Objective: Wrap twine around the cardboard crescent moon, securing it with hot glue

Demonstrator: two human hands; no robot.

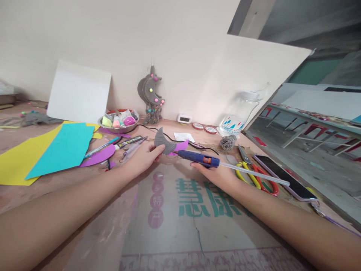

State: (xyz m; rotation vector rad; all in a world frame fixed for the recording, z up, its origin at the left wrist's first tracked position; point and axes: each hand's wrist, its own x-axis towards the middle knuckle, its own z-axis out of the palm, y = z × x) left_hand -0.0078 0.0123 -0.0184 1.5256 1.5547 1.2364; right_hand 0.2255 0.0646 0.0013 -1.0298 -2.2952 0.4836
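Observation:
My left hand (146, 154) pinches a crescent moon (165, 142), wrapped in grey yarn over most of its length. Its bare purple tip (181, 145) points to the right. In my right hand (216, 175) is a blue hot glue gun (194, 156), its nozzle pointing left and close to the underside of the crescent; whether it touches cannot be made out. A long clear glue stick (256, 174) sticks out of the gun's back end. Below both hands lies a printed plastic sheet (169, 241) with a loose strand of yarn (199, 235).
Scissors (252, 171), a phone (284, 177) and a ball of grey yarn (228, 143) lie at right, near a plastic jar (238, 113). Coloured sheets (63, 150) and a bowl (118, 128) sit at left. A finished-looking moon ornament (150, 94) leans on the wall.

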